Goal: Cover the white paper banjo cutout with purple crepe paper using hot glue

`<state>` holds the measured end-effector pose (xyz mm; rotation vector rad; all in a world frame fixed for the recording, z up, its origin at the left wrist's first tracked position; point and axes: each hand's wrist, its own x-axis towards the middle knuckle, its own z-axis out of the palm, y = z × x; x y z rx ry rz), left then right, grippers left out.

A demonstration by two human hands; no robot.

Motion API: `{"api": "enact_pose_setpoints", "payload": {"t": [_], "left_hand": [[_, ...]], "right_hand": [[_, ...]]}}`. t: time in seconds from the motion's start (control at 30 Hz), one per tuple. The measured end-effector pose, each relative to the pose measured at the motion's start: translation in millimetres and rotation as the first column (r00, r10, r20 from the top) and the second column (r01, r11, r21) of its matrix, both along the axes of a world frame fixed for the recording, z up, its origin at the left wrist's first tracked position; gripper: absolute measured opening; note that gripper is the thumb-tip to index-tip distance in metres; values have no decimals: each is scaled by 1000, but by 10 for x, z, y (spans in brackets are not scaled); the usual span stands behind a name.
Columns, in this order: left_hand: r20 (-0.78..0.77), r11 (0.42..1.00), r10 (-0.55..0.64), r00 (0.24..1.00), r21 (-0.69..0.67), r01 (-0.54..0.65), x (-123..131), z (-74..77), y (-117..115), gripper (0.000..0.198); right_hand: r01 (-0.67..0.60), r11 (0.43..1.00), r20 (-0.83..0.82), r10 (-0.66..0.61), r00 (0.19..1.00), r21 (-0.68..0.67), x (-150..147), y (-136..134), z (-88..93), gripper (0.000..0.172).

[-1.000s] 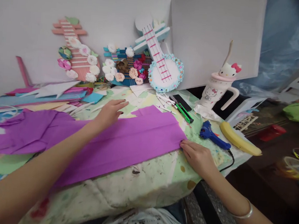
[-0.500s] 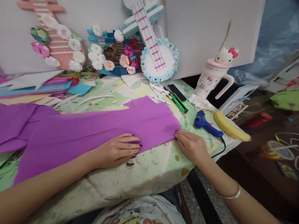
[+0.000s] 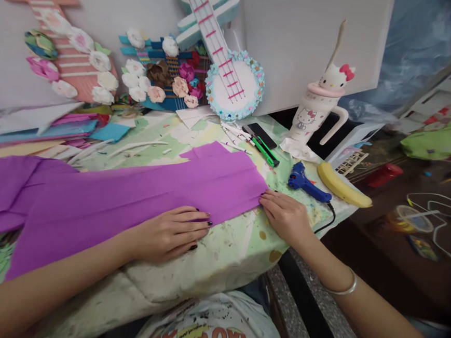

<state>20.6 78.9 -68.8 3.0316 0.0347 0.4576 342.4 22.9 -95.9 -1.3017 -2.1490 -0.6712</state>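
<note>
A long sheet of purple crepe paper (image 3: pixel 130 193) lies across the table, its left end bunched and folded over. My left hand (image 3: pixel 169 232) rests flat on the sheet's near edge, fingers stretched out to the right. At the right end, my right hand (image 3: pixel 284 212) pinches the near corner of the paper between thumb and fingers. A blue glue gun (image 3: pixel 308 183) lies just beyond that hand, its cord running off the table's right side. Behind the paper are a green utility knife (image 3: pixel 265 151) and a black phone (image 3: pixel 262 135).
Paper-flower guitars (image 3: pixel 79 64) and a round banjo-like craft (image 3: pixel 235 86) lean at the back. A white tumbler (image 3: pixel 311 116) and a banana (image 3: pixel 343 186) stand and lie on the right. Coloured paper sheets (image 3: pixel 37 123) pile up at the left. The painted tablecloth (image 3: pixel 218 262) drops at the front edge.
The whole view has shifted slightly, so things appear a little further left and higher. Both hands keep their places on the purple paper.
</note>
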Motion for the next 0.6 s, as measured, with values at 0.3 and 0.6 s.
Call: {"api": "enact_pose_setpoints", "payload": {"t": [0.3,0.6], "left_hand": [[-356,989,72,932,-95,-112,120,87,71,68],[-225,983,32,974,-169,-71,352,141,127,51]], "right_hand": [[-6,1000,9,6,1000,-1,-12,-5,22,20],[-5,1000,-17,5,1000,-15,-13,-4,11,23]]}}
